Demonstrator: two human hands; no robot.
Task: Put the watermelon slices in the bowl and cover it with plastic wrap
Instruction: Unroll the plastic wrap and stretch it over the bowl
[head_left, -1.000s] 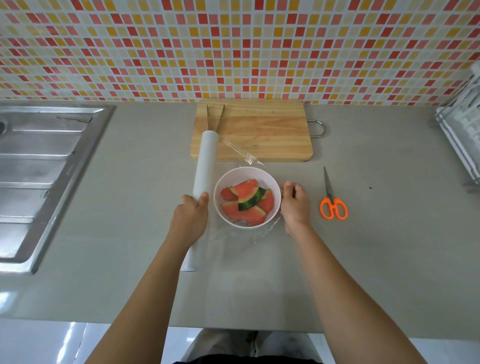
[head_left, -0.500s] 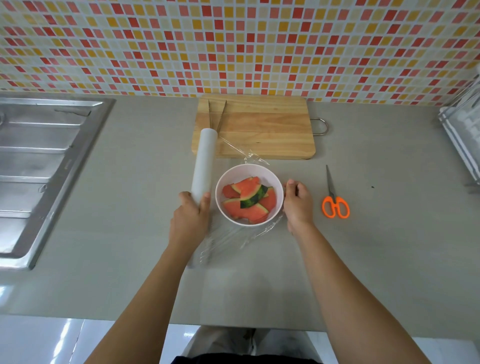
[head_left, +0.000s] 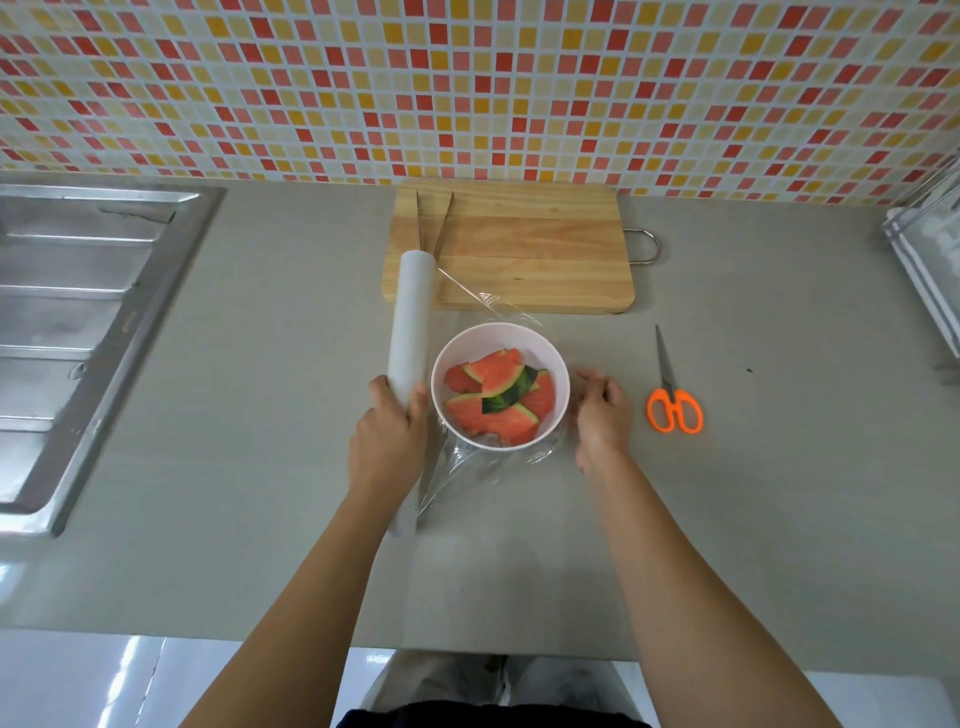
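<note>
The watermelon slices (head_left: 498, 400) are already in the white bowl (head_left: 501, 328), piled up red and green. The bowl sits near the middle of the surface (head_left: 753, 519), just in front of the wooden board (head_left: 530, 254) that lies by the back edge. The plastic wrap (head_left: 467, 470) runs from the roll (head_left: 413, 322) toward the bowl. It is bunched up at the front of the bowl and at the back of it. It is so clear that I cannot tell if it lies flat over the top. The left hand (head_left: 387, 441) holds the roll just beside the bowl, with its fingers (head_left: 378, 391) curled round it. The right hand (head_left: 602, 415) is on the other side, right next to the bowl. Its fingers (head_left: 589, 378) are bent, but I cannot tell if they pinch the wrap or only touch the bowl. I think the covering is partly done, because the wrap is not cut off the roll. The wrap could stick to itself and get more crumpled if it is pulled from one side only. A hard tug could slide or tip the light bowl. The orange scissors (head_left: 674, 408) lie near the right hand. Metal tongs (head_left: 434, 223) rest on the board, and a sink (head_left: 78, 312) is at the left edge.
</note>
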